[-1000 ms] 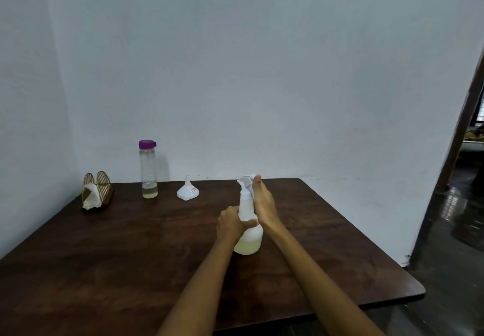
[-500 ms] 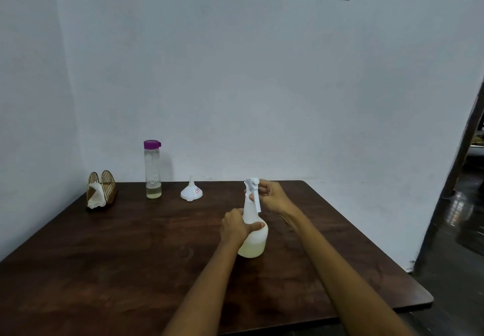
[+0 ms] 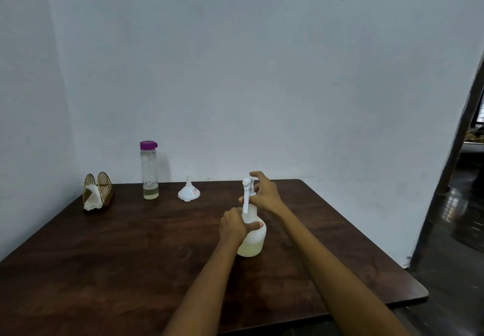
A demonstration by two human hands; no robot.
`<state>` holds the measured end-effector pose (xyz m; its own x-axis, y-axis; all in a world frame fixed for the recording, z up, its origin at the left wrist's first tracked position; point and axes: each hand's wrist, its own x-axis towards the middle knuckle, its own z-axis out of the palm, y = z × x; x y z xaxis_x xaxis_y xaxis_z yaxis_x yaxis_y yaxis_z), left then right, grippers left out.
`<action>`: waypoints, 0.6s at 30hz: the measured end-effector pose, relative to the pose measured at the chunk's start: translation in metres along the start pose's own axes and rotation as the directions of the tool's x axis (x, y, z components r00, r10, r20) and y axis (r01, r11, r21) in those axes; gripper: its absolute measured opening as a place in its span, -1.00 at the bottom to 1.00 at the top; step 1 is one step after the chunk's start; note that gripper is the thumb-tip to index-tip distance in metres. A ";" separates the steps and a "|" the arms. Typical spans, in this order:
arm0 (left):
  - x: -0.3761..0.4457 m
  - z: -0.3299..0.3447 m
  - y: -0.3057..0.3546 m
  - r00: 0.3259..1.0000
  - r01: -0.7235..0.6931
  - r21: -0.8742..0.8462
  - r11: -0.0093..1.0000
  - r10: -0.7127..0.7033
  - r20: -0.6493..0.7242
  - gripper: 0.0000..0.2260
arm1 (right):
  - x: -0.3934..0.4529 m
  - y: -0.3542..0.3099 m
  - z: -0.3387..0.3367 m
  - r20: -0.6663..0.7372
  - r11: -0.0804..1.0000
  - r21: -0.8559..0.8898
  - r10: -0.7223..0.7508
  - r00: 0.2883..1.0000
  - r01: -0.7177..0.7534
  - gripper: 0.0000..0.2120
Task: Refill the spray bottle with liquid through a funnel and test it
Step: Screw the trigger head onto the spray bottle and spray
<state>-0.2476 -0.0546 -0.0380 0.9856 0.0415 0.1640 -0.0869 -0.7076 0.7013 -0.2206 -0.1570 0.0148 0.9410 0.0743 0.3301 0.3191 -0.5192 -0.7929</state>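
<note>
A white spray bottle stands upright on the brown table, with pale yellowish liquid in its lower part. My left hand grips its body, thumb across the front. My right hand holds the white trigger head at the top, fingers curled around it. A white funnel lies mouth-down further back. A clear bottle with a purple cap stands at the back left with a little liquid at its bottom.
A gold wire napkin holder with white tissue sits at the table's back left corner. White walls close off the back and left. The table's right edge drops to a dark floor and a doorway.
My right hand has gone from lying flat along the sprayer's side to curling round the trigger head. The left hand keeps its grip on the bottle's body.
</note>
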 end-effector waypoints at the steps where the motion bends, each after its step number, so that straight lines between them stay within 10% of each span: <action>1: 0.000 0.000 0.000 1.000 -0.002 0.003 1.000 0.001 0.006 -0.44 | 0.002 0.001 -0.001 0.026 0.999 0.032 -0.007 1.000 0.007 -0.35; 7: 0.004 -0.001 -0.002 0.999 0.001 -0.013 1.000 -0.001 0.036 -0.45 | 0.016 0.003 -0.021 0.315 0.987 0.154 -0.005 0.949 -0.046 -0.36; 11: 0.003 0.001 -0.001 0.999 -0.012 0.000 1.000 0.012 0.043 -0.44 | 0.034 -0.004 -0.038 0.632 0.991 0.098 0.012 0.775 -0.095 -0.56; 18: 0.008 -0.002 -0.005 0.998 0.038 -0.047 0.998 -0.036 0.047 -0.39 | 0.034 0.003 -0.033 0.534 0.988 0.095 0.056 0.843 -0.125 -0.59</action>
<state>-0.2399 -0.0494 -0.0385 0.9938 0.0339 0.1059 -0.0559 -0.6714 0.7390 -0.1912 -0.1846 0.0404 0.8716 0.4886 -0.0396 0.2079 -0.4416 -0.8728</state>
